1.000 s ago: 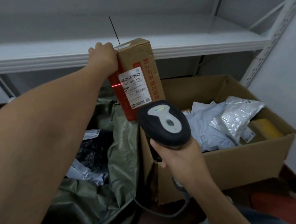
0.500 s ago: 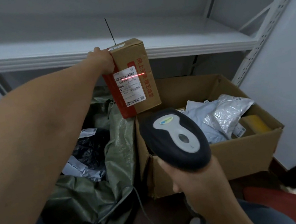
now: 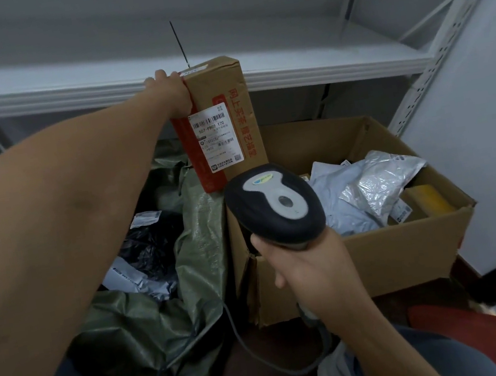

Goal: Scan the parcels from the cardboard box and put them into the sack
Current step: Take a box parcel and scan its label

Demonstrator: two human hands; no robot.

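- The parcel [image 3: 219, 95] is matt brown cardboard with one side printed red, and its paper label [image 3: 216, 137] is smooth and white.
- The scanner [image 3: 275, 206] is matt black plastic with a smooth grey inlay.
- The sack [image 3: 194, 228] is green woven plastic, creased and faintly shiny.
- The cardboard box [image 3: 396, 249] is matt brown board, rough at its edges.
- The silver mailer [image 3: 375, 180] is crinkled glossy film.
- The shelf [image 3: 287, 74] looks like smooth, pale painted metal.

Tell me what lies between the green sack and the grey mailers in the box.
Head view: the cardboard box's left wall and the barcode scanner gripped by the right hand.

"507-P802 T70" on parcel label [image 3: 215, 137]
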